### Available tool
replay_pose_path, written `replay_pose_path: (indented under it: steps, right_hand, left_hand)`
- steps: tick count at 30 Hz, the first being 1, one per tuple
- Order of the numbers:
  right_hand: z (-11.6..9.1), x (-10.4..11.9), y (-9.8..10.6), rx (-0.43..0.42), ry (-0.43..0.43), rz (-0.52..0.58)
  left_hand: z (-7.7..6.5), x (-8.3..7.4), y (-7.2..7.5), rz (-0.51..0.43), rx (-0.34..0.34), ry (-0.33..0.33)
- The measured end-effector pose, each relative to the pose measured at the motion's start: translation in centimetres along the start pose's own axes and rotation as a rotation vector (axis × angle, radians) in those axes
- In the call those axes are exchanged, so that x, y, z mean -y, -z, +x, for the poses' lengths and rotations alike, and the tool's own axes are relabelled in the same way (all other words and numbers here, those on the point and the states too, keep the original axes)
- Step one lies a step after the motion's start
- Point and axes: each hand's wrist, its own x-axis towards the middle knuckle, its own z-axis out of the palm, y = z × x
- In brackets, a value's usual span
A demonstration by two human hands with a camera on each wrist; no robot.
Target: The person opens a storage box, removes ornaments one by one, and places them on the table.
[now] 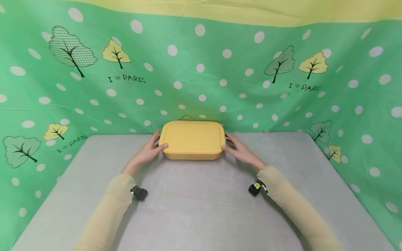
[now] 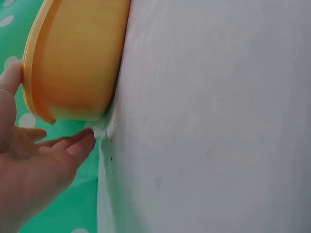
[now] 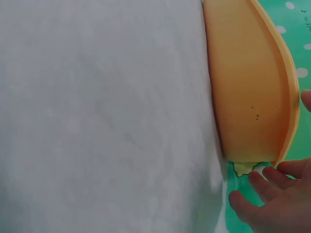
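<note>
A yellow lidded box [image 1: 192, 137], rectangular with rounded corners, stands at the far edge of the grey table. At its left end is my left hand [image 1: 150, 149], the thumb on the lid's rim and the fingers extended. In the left wrist view, those fingers [image 2: 73, 145] lie apart from the box wall [image 2: 80, 63]. My right hand [image 1: 240, 150] is at the opposite end, its thumb by the lid's corner. The right wrist view shows its fingers [image 3: 265, 189] loosely spread near the box's end [image 3: 248, 97]. The box's contents are hidden under the lid.
The grey table [image 1: 194, 205] extends toward me from the box. Behind it and along both sides hangs a green polka-dot cloth [image 1: 201, 80] with printed trees. Small black devices [image 1: 139, 192] are strapped at both wrists.
</note>
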Motion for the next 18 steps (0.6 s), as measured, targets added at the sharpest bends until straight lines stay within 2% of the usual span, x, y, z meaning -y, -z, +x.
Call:
replay_pose_path:
  steps: [6, 10, 14, 18]
  right_hand:
    - [-0.2, 1.8, 0.2, 0.050, -0.044, 0.171]
    - [-0.2, 3.0, 0.5, 0.071, -0.053, 0.213]
    - [0.4, 1.8, 0.1, 0.057, -0.053, 0.239]
    - [0.9, 0.2, -0.5, 0.027, -0.086, 0.323]
  left_hand:
    - [0.2, 0.3, 0.0, -0.088, 0.018, 0.007]
    - [0.3, 0.7, 0.2, -0.144, 0.031, 0.022]
    - [0.3, 1.0, 0.3, -0.230, 0.065, 0.021]
    - [0.2, 1.2, 0.5, -0.336, 0.110, 0.019]
